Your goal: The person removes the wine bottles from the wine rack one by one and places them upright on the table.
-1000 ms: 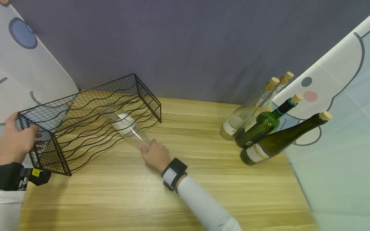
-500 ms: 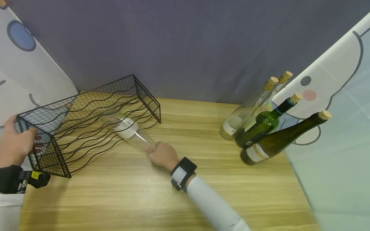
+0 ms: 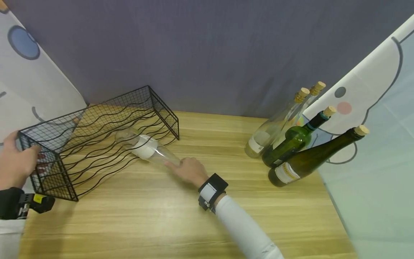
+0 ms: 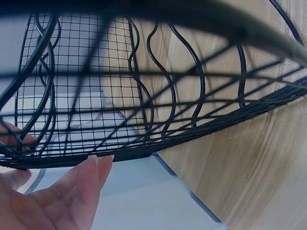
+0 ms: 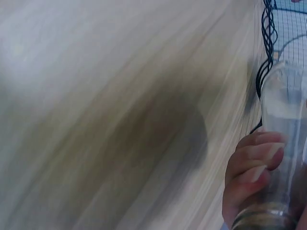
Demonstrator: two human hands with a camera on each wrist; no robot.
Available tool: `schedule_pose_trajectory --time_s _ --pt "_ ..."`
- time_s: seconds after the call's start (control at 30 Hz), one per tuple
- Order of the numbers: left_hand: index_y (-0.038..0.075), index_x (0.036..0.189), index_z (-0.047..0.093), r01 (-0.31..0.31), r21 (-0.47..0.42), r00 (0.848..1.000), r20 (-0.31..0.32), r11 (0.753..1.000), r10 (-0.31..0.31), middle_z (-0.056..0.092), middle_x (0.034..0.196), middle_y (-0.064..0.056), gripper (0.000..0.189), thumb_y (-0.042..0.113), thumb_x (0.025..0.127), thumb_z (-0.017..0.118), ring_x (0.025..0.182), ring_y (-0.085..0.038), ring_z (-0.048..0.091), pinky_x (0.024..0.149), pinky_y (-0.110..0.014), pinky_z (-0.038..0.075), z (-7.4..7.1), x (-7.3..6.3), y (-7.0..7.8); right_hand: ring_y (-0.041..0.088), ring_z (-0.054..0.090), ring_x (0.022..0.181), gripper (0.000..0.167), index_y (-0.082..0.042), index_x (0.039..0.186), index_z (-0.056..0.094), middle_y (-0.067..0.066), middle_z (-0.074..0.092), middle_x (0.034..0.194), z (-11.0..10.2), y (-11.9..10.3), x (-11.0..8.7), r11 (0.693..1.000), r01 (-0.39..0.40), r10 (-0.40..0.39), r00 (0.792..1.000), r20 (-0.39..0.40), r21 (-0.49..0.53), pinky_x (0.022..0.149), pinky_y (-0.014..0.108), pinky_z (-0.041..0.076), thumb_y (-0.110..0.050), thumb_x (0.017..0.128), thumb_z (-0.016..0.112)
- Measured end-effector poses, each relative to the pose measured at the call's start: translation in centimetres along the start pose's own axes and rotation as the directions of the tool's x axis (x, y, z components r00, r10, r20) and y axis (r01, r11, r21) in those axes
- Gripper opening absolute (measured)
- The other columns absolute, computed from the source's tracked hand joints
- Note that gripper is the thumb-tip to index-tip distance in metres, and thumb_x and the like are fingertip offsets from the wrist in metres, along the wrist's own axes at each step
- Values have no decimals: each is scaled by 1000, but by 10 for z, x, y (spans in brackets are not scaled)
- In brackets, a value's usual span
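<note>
A black wire wine rack (image 3: 165, 114) with wavy bars stands at the left of the wooden table. My left hand (image 3: 20, 158) grips its near left end panel, fingers and thumb on the mesh, as the left wrist view also shows at the wires (image 4: 168, 96). A clear glass bottle (image 3: 147, 146) with a white label lies slanted, its base end among the rack's wavy bars. My right hand (image 3: 191, 171) holds it by the neck end; in the right wrist view, fingers (image 5: 249, 167) curl round the clear glass (image 5: 280, 124).
Several corked bottles stand at the right: clear glass bottles (image 3: 257, 144) behind, a green bottle (image 3: 297, 138) and a dark olive bottle (image 3: 304, 163) in front. A grey partition (image 3: 207, 54) rises along the table's back edge, with printed cloth (image 3: 365, 86) at the right.
My right hand has moved to the right with the bottle's neck end, and the bottle has slid slightly the same way. The left hand stays on the rack.
</note>
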State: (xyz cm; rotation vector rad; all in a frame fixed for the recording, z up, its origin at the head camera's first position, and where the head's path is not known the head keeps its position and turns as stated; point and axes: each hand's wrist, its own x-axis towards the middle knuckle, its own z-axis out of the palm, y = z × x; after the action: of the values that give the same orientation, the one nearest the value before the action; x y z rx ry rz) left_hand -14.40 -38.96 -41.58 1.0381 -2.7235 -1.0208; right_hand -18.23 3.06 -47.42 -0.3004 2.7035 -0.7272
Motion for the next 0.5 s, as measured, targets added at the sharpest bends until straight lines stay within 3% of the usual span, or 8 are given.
schedule_pose_trajectory --time_s 0.03,0.1,0.2,0.3,0.37,0.4,0.47,0.5 --pt "4 156 -11 -6 -4 1000 2 1000 6 30 136 -49 70 13 97 25 84 -51 58 60 -47 61 0 -1 0 10 39 46 67 -20 57 41 -7 38 52 -2 2 0 1000 6 -6 1000 0 -10 42 25 32 -81 85 38" --pt "5 156 -11 -17 -26 1000 13 1000 17 38 122 -49 71 12 97 26 57 -33 55 39 -32 51 0 -1 -1 9 40 46 66 -21 58 41 -7 38 52 -7 6 0 1000 14 -14 1000 9 -24 42 24 32 -81 85 38" --pt "6 157 -12 -7 -39 1000 23 999 8 40 120 -49 71 13 97 26 49 -19 51 37 -29 50 0 -1 -2 9 41 47 66 -21 60 44 -7 39 54 -14 11 1 998 22 -21 1000 22 -58 43 24 34 -81 85 38" --pt "6 157 -11 11 -16 1000 10 1000 -11 31 137 -49 70 13 97 25 72 -40 60 58 -47 59 -1 -1 -2 10 43 49 65 -20 64 50 -7 41 56 -20 16 0 997 28 -27 999 27 -69 44 25 36 -81 85 40" --pt "6 157 -10 19 5 1000 -4 1000 -19 25 145 -47 70 13 97 24 95 -54 55 72 -60 57 0 -1 -1 10 44 49 66 -19 65 53 -6 43 56 -24 18 0 996 39 -37 999 25 -76 45 25 38 -80 85 41" --pt "6 157 -10 19 14 1000 -9 1000 -19 24 146 -46 70 13 97 24 102 -58 50 71 -61 56 0 -1 0 10 45 50 66 -18 66 55 -6 44 57 -25 20 0 996 43 -41 999 26 -73 45 25 38 -80 84 42" --pt "7 157 -10 14 10 1000 -5 1000 -14 27 143 -47 70 13 97 24 94 -54 55 67 -57 58 0 -1 1 10 46 50 66 -18 68 56 -6 45 57 -27 22 0 997 44 -43 999 29 -68 46 25 40 -80 84 42" --pt "7 157 -10 5 3 1000 1 1000 -5 33 136 -48 70 13 97 25 77 -45 58 54 -49 58 0 -1 0 10 46 51 66 -18 68 56 -6 45 57 -28 23 0 997 44 -42 999 30 -63 46 25 40 -80 84 43"
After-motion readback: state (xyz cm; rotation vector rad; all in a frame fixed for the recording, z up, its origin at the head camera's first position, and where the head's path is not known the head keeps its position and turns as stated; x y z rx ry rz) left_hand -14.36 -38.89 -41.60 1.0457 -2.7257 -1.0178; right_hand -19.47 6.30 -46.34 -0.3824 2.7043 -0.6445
